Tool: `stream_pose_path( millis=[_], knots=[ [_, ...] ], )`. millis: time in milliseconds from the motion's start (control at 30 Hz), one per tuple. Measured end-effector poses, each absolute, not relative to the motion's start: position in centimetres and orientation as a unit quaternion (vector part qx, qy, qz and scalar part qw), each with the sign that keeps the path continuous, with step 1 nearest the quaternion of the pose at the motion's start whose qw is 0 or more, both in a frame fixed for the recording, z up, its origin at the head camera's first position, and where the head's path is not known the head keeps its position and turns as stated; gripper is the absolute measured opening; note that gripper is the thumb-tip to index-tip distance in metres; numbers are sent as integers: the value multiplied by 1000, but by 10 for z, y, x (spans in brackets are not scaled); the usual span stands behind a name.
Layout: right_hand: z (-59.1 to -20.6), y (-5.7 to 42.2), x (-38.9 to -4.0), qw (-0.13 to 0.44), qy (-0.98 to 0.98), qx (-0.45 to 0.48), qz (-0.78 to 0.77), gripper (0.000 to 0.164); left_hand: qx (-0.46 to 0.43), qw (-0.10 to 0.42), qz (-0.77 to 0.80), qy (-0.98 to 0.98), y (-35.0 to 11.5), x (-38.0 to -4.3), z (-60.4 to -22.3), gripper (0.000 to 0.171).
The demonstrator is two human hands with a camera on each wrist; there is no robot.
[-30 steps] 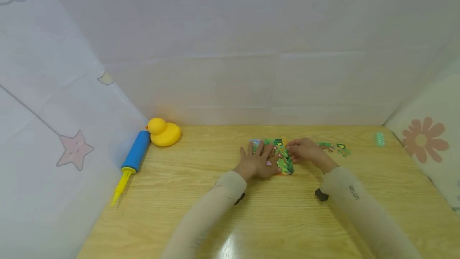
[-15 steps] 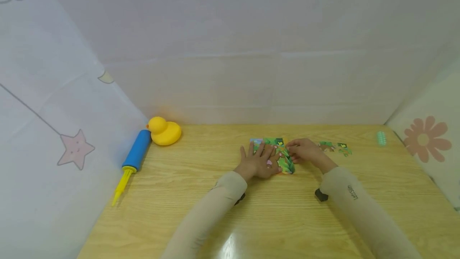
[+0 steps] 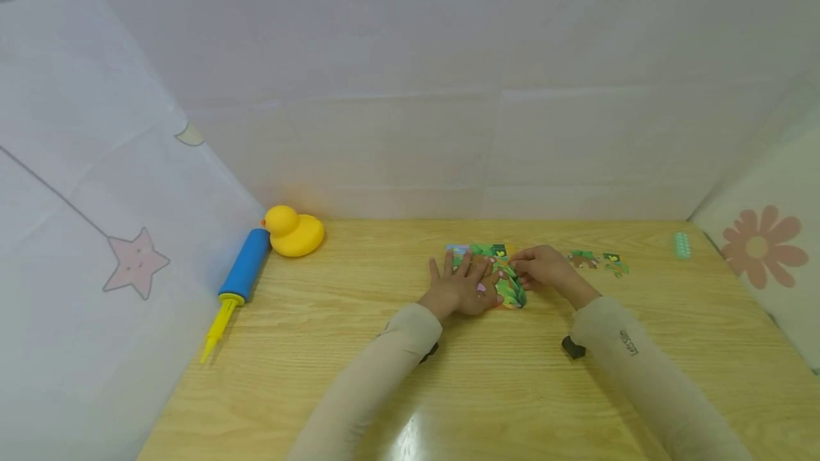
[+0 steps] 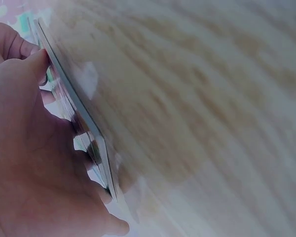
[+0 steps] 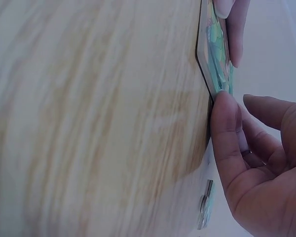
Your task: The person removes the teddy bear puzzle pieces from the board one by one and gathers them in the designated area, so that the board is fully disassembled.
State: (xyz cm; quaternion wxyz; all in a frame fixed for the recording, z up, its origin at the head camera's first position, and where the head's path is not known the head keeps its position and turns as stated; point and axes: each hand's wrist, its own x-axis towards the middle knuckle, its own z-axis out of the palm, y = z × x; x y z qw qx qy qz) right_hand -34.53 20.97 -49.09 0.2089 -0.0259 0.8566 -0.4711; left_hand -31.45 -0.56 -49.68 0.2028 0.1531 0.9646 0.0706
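A colourful jigsaw puzzle [image 3: 512, 290] lies flat on the wooden table, with green leaves along its right side. Across its middle my left hand [image 3: 463, 292] rests palm down, fingers spread, hiding much of the picture. My right hand [image 3: 544, 269] is at the puzzle's right edge, its fingers bent loosely. In the right wrist view a fingertip [image 5: 224, 101] touches the puzzle's corner, while the thumb stands apart with nothing seen between. The left wrist view shows the puzzle's thin edge [image 4: 71, 91] beside the left fingers.
Several loose puzzle pieces [image 3: 584, 260] lie right of the right hand. A small pale green item [image 3: 682, 245] sits at the far right. A yellow rubber duck [image 3: 297, 233] and a blue hand pump [image 3: 246, 265] lie at the left, near the white curtain [image 3: 397, 155].
Both hands keep their places on the puzzle. The whole head view has shifted very slightly; nothing else has visibly moved.
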Motion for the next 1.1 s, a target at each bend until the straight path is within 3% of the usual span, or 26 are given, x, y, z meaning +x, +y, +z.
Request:
stream_pose_path(
  millis=[300,1100],
  knots=[
    [-490,208,-346,197,856,-18,-478,38,163,181,86,966,-7,-307,-490,75],
    [-498,210,-340,163,839,-15,-519,32,147,195,122,962,-7,-306,-489,74]
  ],
)
